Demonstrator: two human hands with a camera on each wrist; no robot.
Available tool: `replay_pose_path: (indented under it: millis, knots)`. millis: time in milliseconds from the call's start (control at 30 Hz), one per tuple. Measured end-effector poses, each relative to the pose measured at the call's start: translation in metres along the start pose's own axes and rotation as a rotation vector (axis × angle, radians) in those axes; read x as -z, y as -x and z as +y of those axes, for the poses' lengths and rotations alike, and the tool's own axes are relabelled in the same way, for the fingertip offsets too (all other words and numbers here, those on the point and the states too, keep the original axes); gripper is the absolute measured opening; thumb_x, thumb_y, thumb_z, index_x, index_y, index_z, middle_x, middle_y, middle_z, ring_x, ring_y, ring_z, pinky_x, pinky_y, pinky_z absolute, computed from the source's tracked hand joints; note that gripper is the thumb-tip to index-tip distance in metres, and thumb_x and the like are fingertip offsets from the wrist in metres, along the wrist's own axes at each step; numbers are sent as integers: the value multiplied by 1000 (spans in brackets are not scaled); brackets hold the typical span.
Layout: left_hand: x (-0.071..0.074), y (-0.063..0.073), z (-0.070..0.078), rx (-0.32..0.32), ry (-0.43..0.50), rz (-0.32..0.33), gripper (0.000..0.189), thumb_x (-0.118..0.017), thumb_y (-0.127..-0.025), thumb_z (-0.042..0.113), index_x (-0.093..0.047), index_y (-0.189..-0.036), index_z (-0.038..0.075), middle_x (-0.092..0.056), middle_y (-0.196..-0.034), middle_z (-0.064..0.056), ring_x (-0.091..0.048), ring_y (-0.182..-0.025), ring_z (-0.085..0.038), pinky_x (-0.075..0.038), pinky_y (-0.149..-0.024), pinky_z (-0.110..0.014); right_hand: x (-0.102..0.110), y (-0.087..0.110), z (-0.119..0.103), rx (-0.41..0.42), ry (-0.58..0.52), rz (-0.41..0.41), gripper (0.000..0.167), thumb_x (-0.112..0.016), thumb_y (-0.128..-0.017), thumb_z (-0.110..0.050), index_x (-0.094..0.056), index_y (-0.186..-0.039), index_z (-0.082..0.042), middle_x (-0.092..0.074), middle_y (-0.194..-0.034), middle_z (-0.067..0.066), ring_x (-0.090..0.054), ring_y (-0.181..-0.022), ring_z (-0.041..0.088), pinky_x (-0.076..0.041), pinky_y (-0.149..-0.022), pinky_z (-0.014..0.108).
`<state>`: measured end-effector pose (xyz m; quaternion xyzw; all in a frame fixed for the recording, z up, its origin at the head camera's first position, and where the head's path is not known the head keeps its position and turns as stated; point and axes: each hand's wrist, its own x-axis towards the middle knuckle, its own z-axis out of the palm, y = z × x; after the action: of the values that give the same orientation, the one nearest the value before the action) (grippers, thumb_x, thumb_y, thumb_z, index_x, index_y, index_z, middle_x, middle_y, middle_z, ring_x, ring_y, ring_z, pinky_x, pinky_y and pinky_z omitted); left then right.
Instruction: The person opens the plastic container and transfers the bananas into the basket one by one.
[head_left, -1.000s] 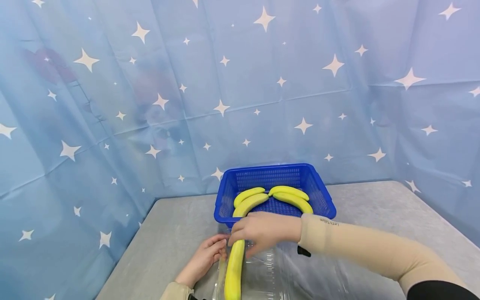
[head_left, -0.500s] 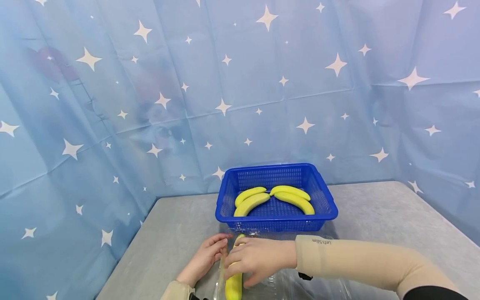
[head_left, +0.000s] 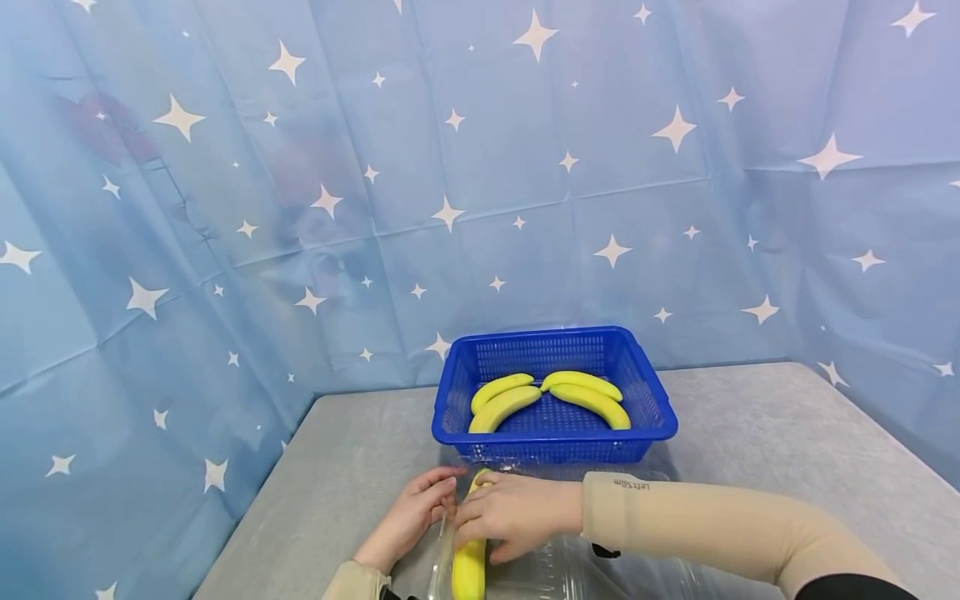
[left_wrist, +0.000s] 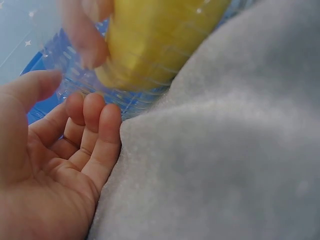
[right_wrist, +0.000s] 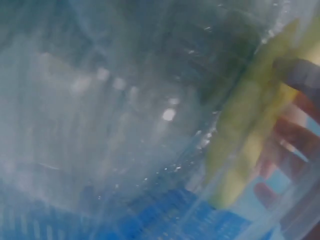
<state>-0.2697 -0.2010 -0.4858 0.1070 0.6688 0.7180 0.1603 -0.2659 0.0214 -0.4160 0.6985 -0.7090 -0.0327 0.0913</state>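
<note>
A clear plastic container [head_left: 551, 571] lies in front of the basket, its near part cut off by the frame. Along its left side lies a yellow banana [head_left: 468, 575], gripped from above by my right hand [head_left: 517, 508]. In the right wrist view the thumb and fingers sit on opposite sides of the banana [right_wrist: 245, 130], seen through blurred plastic. My left hand [head_left: 412, 512] is at the container's left wall, palm facing it. Its fingers [left_wrist: 102, 120] are relaxed and slightly bent beside the plastic, the thumb apart from them, holding nothing.
A blue plastic basket [head_left: 555, 450] stands behind the container, near the back of the grey table [head_left: 315, 483]. Several bananas [head_left: 506, 408] lie inside it. A blue curtain with white stars [head_left: 480, 208] hangs behind and at the sides.
My right hand has moved from the basket's front edge toward me, bringing the banana down into the container along its left side. The left hand has stayed by the container's wall.
</note>
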Motion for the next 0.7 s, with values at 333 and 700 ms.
replay_pose_path:
  millis: [333,700]
  knots:
    - [2,0,1,-7,-4,-38,43,-52,-101,21,-49,-131,-10,-57,-82,2,-55,-74,-9,-51,-70,-25,-11,1,4,-31,38,64,30,-68,-91,-24,-65,-121,-28,-62,-122,-15,-53,-113,2,-39,-98,28]
    - [2,0,-1,-2,3,-18,43,-53,-101,21,-50,-131,-10,-56,-82,2,-54,-73,-9,-51,-69,-24,-12,2,4,-47,20,43,38,-73,-87,-28,-64,-124,-28,-62,-117,-13,-53,-109,2,-38,-96,23]
